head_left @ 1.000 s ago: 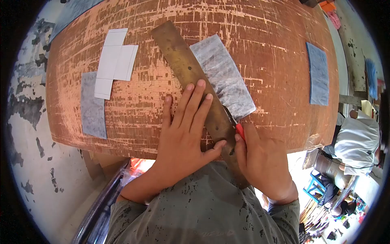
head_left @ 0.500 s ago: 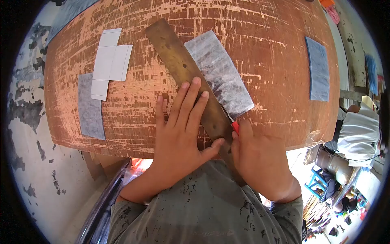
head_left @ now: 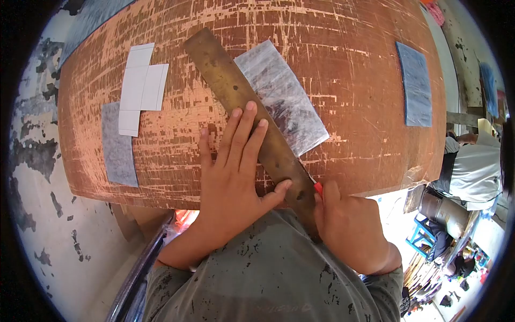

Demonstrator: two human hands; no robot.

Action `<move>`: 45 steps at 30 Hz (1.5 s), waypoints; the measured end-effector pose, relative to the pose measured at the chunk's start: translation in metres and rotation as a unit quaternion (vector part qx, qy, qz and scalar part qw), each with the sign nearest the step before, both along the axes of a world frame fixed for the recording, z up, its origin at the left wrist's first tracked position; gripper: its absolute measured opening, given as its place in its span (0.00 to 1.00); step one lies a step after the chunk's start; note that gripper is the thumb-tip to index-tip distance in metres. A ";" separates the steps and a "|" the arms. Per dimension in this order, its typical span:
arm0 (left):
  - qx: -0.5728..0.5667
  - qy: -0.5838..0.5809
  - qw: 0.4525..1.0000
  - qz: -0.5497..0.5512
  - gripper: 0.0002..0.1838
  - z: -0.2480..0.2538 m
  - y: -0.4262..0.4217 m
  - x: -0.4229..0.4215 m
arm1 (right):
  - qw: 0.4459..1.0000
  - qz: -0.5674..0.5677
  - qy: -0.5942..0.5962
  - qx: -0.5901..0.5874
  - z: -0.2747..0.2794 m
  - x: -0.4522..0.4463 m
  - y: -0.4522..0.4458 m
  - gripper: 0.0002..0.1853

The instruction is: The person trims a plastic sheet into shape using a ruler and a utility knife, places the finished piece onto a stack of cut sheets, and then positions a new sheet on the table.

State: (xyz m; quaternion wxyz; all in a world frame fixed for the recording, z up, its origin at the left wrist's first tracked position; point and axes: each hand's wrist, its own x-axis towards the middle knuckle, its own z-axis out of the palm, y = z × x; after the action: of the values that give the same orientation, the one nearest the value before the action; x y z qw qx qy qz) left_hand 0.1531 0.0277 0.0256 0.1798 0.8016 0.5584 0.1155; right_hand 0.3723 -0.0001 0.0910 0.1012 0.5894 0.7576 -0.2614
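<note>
Left hand flat on ruler, fingers spread, thumb out on its lower part; right hand closed round red cutter, blade at ruler's right edge, just below grey sheet; sheet lies on desk, against ruler's edge; white template overlaps another sheet, left of ruler

A wall with dark, peeling patches stands beyond the left edge of the scratched wooden tabletop. Past its near right corner, a blue stool stands in bright light amid clutter.
</note>
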 end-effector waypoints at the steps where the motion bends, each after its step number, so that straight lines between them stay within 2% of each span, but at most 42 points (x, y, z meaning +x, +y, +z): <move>1: 0.001 0.000 1.000 0.000 0.55 0.000 0.000 0.000 | 1.000 -0.002 0.006 0.005 -0.001 0.001 -0.001 0.12; 5: 0.004 0.002 1.000 -0.007 0.55 -0.003 0.000 -0.002 | 1.000 0.005 -0.003 -0.025 0.007 0.005 0.006 0.12; 7: 0.004 -0.001 1.000 -0.005 0.55 -0.004 0.000 -0.003 | 0.998 -0.017 0.033 0.046 0.008 0.002 0.008 0.12; 11: 0.001 0.002 1.000 -0.002 0.56 -0.003 0.000 -0.001 | 0.992 -0.016 0.082 0.091 -0.010 -0.006 0.018 0.11; 16: 0.000 -0.003 1.000 -0.001 0.55 -0.002 0.000 -0.002 | 0.997 -0.014 0.063 0.050 -0.013 -0.011 0.025 0.10; 26: -0.008 -0.019 1.000 0.001 0.55 -0.004 0.000 -0.002 | 0.995 -0.027 0.085 0.045 -0.013 -0.015 0.029 0.09; 32: -0.001 -0.014 1.000 -0.001 0.57 -0.004 0.001 -0.003 | 0.997 -0.003 0.054 0.056 -0.011 -0.016 0.026 0.09; 34: 0.001 -0.018 1.000 0.001 0.57 -0.004 0.001 -0.003 | 1.000 0.025 0.000 0.014 -0.005 -0.013 0.024 0.11; 37: 0.003 -0.023 1.000 0.001 0.58 -0.006 0.000 -0.004 | 1.000 0.005 -0.022 -0.019 0.002 -0.009 0.011 0.12; 45: 0.012 -0.027 1.000 -0.003 0.58 -0.007 -0.001 -0.005 | 1.000 0.007 -0.003 0.006 0.003 0.006 0.000 0.13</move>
State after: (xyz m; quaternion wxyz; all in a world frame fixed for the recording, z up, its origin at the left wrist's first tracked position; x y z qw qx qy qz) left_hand 0.1483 0.0265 0.0183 0.1856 0.8020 0.5494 0.1429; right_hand 0.3781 0.0002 0.0939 0.1014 0.5858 0.7628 -0.2542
